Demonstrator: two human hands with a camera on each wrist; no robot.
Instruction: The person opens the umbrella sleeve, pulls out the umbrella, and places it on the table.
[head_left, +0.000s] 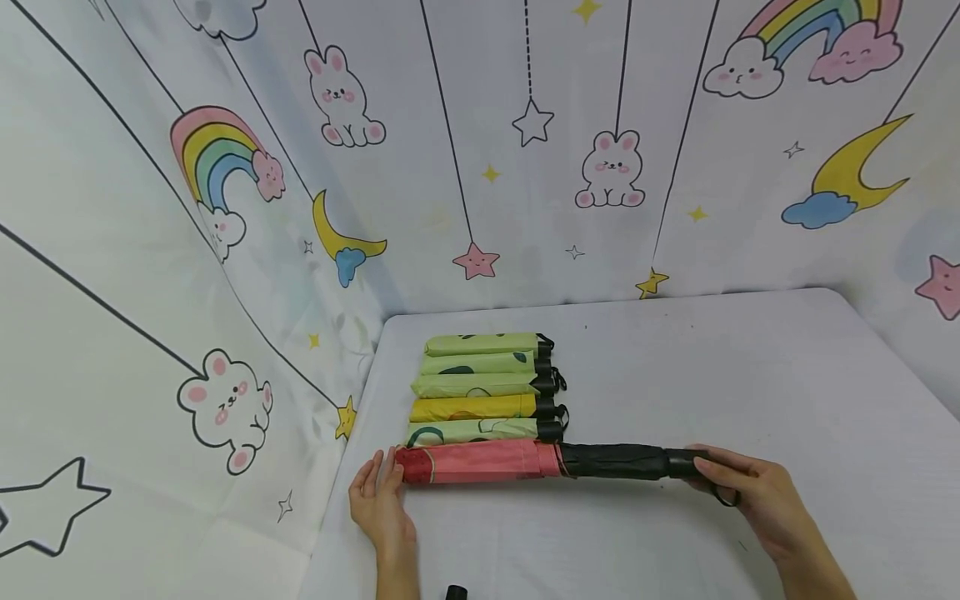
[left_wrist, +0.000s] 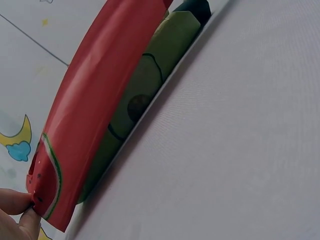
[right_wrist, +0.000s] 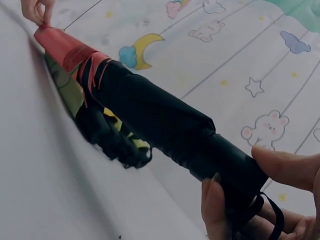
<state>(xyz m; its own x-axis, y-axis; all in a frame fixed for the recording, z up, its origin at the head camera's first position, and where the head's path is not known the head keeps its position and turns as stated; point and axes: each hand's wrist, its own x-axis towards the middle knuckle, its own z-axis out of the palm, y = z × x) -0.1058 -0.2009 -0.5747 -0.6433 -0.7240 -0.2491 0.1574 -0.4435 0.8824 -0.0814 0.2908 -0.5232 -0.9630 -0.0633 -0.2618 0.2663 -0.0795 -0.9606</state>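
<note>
A folded black umbrella [head_left: 615, 461] is partly inside a red sleeve [head_left: 487, 462] with a green-edged watermelon pattern. My right hand [head_left: 765, 492] grips the umbrella by its black handle [right_wrist: 230, 170], thumb on one side and fingers on the other. A black wrist loop [right_wrist: 276, 216] hangs from the handle's end. At the far left end of the sleeve, my left hand [head_left: 386, 504] pinches the closed tip, as the left wrist view shows. Umbrella and sleeve stretch level between both hands, just in front of a green sleeved umbrella [head_left: 472, 431].
Behind lie several more sleeved umbrellas in a row, including a yellow one [head_left: 472, 407] and a pale green one [head_left: 480, 344], black handles to the right. A small black object [head_left: 456, 592] pokes in at the bottom edge. A patterned curtain [head_left: 555, 208] borders the white table [head_left: 712, 375].
</note>
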